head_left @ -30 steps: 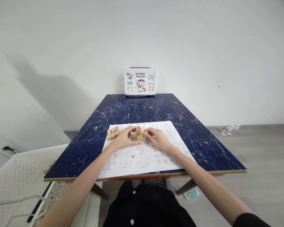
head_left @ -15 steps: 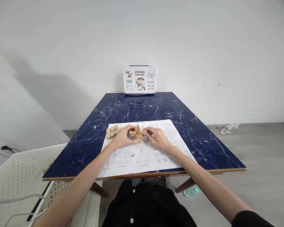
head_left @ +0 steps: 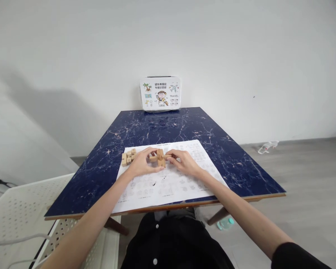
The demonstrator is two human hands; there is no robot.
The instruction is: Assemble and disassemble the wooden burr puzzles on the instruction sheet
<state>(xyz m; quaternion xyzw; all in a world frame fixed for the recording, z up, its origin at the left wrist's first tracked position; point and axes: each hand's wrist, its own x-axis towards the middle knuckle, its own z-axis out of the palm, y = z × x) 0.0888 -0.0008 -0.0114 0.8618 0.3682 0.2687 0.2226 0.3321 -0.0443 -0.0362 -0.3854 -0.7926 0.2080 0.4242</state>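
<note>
Over printed sheet (head_left: 173,188): wooden assembly (head_left: 160,158); left hand (head_left: 143,163) grasped it, right hand (head_left: 182,161) pinched its bar (head_left: 166,156). Sheet's far-left corner held wooden blocks (head_left: 125,160).

Dark-blue rectangular tabletop (head_left: 162,129), veined white like marble! Tan wooden blocky assembly (head_left: 160,158), white paper sheet (head_left: 161,203) patterned faint grey, and there's the white rounded-corner case (head_left: 160,94), splashed with multicoloured cartoon prints (head_left: 161,98)!

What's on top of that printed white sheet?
On the sheet, near its far left corner, lies a cluster of wooden blocks. The left hand and right hand hold crossed wooden pieces over it; whether these touch it is unclear. Whatever lies beneath the blocks and hands is covered.
</note>
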